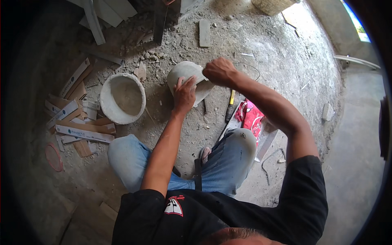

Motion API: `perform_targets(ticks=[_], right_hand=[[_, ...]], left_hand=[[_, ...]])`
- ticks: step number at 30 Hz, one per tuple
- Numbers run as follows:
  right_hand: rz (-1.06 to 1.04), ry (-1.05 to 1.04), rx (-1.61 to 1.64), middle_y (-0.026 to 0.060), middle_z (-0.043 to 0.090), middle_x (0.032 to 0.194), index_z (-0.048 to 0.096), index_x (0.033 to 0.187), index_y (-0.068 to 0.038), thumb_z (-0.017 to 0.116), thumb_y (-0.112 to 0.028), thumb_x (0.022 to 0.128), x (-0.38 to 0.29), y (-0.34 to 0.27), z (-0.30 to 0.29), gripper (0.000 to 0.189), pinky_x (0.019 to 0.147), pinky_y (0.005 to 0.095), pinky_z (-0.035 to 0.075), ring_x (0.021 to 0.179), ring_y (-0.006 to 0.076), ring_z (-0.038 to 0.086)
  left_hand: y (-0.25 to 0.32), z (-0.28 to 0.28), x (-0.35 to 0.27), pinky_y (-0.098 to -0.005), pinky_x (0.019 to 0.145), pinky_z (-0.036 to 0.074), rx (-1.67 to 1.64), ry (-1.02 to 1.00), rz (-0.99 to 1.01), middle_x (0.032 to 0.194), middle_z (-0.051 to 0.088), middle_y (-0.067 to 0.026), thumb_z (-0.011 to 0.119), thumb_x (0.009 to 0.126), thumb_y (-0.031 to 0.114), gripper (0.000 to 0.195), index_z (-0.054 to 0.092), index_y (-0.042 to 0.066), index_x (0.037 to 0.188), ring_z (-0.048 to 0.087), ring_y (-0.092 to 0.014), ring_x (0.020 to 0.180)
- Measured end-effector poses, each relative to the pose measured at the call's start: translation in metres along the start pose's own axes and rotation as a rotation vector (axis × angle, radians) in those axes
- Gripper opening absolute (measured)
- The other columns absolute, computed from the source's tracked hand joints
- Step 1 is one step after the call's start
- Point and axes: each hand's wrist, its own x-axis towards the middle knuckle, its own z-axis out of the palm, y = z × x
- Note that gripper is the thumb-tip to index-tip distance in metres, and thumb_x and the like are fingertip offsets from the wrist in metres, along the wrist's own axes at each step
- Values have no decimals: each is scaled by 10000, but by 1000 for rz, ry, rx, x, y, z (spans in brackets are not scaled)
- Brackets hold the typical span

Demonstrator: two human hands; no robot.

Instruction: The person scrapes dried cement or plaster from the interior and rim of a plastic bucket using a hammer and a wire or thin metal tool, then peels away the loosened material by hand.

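Observation:
A pale, dust-coated bucket (181, 69) lies tipped over on the rubble-strewn floor before me, its mouth turned towards the lower right. My left hand (185, 92) holds its side near the rim, fingers spread across the outer wall. At the far side of the mouth, my right hand (220, 71) is curled into a fist against the edge. Whatever that fist may grip is hidden. To the left stands a second crusted bucket (103, 99) with grey material inside. Close below the right forearm lies a yellow-and-black-handled tool (231, 104).
Cut cardboard strips (84, 131) are heaped at left. A red cloth (251, 116) lies by my right knee. Further off are a flat grey slab (204, 33), small stones (151, 56), a large container (271, 5) and a thin upright panel (160, 26). A bent wire (265, 171) lies at right.

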Motion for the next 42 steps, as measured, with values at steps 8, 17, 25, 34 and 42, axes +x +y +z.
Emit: perform_targets(ticks=[8,17,25,34,42], right_hand=[[-7,238,710,137,684,813,699,829,-74,582,-179,805,-16,64,72,159,716,409,510,791,305,660],[-108,-80,60,134,681,806,694,801,-60,638,-138,764,13,23,-11,103,656,415,526,750,293,665],[103,148,578,141,681,824,678,829,-40,597,-153,811,-27,42,64,140,699,419,518,774,291,666],[-3,42,543,137,690,816,698,872,-32,625,-244,820,1,78,63,230,697,413,517,759,292,664],[14,89,105,143,682,824,674,767,-55,595,-143,786,-20,-1,17,120,619,416,546,752,306,679]], left_hand=[[2,0,6,-485,946,350,-28,8,-20,1232,605,-19,587,831,98,377,573,148,1204,473,-328,1171],[0,0,-1,-477,953,353,2,-25,-5,1236,604,-13,591,837,111,369,579,145,1204,476,-332,1167],[3,5,0,-575,952,351,-4,-51,-33,1252,596,-13,575,852,127,361,582,142,1212,464,-340,1193],[7,12,4,-596,916,360,-134,-33,-76,1271,583,-7,572,858,143,371,575,172,1228,458,-342,1202],[4,4,-1,-601,954,339,-24,-63,-89,1266,589,-12,582,856,146,378,573,166,1234,455,-369,1196]])
